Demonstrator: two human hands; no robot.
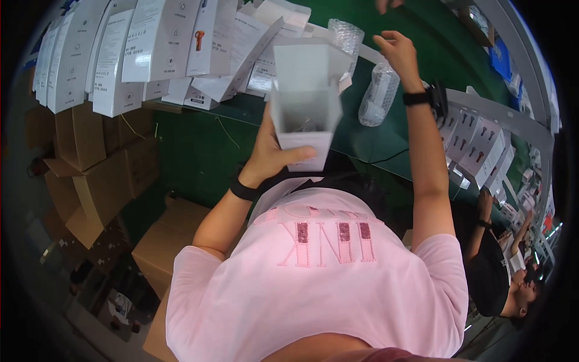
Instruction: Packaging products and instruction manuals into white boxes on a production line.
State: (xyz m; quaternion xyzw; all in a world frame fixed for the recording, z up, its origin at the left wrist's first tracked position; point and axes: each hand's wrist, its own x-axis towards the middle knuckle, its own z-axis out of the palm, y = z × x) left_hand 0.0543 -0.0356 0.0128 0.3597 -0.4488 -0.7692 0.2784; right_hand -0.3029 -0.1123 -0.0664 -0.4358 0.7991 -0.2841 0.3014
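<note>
My left hand [277, 154] grips an open white cardboard box [306, 148] from its left side, thumb across the front. The box's flaps stand up; something clear and wrinkled lies inside, too dim to make out. My right hand [398, 53] is over the green table, fingers loosely bent and apart, with nothing visible in them. Just below it lies a bubble-wrapped package [379, 96] with a white item inside. Another bubble-wrap piece [346, 39] lies behind the open box, partly hidden by it.
White printed boxes [160, 39] stand in a row along the table's left edge. Brown cartons [102, 163] are stacked at lower left. Another person's hand [387, 5] shows at the top edge. More printed boxes [476, 145] and a co-worker [491, 265] are at right, past a grey metal frame [512, 117].
</note>
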